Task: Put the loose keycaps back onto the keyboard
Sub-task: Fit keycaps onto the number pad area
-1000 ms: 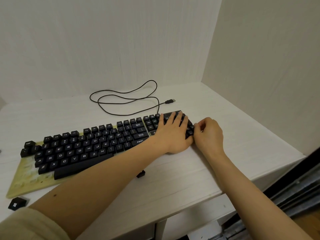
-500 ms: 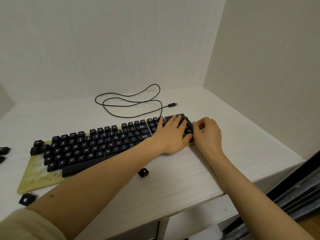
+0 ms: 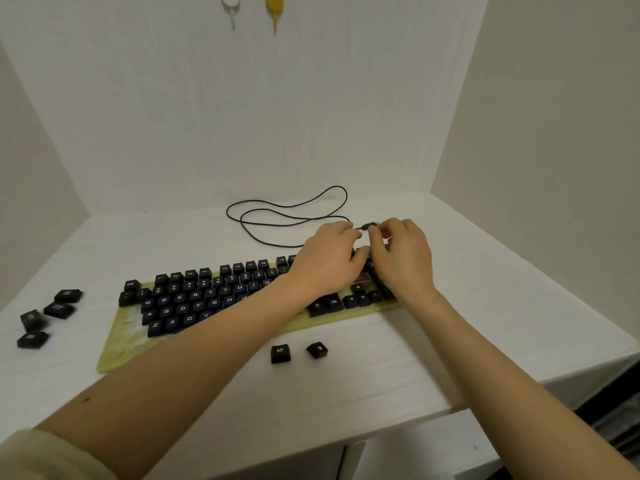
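Note:
A keyboard [image 3: 207, 299] with black keycaps on a yellowish plate lies across the white desk; bare sockets show at its lower left [image 3: 117, 351]. Both my hands are over its right end. My left hand [image 3: 329, 261] has bent fingers whose tips rest on the keys. My right hand [image 3: 403, 261] curls thumb and fingers into a pinch at the top right keys, on a keycap that is mostly hidden. Two loose keycaps lie in front of the keyboard: an ALT keycap [image 3: 280, 353] and a smaller keycap [image 3: 317, 349]. Several loose keycaps [image 3: 59, 310] lie at the far left.
The keyboard's black cable [image 3: 287, 206] loops behind it, with its plug [image 3: 369, 225] just beyond my fingertips. Walls close the desk in at the back, left and right. The desk's front edge [image 3: 450, 407] runs below my right forearm. Two hooks [image 3: 274, 8] hang high on the back wall.
The view has tipped up and back, bringing more loose keycaps into sight. My left hand went from lying flat to bent fingers. Both hands shifted toward the keyboard's far right corner.

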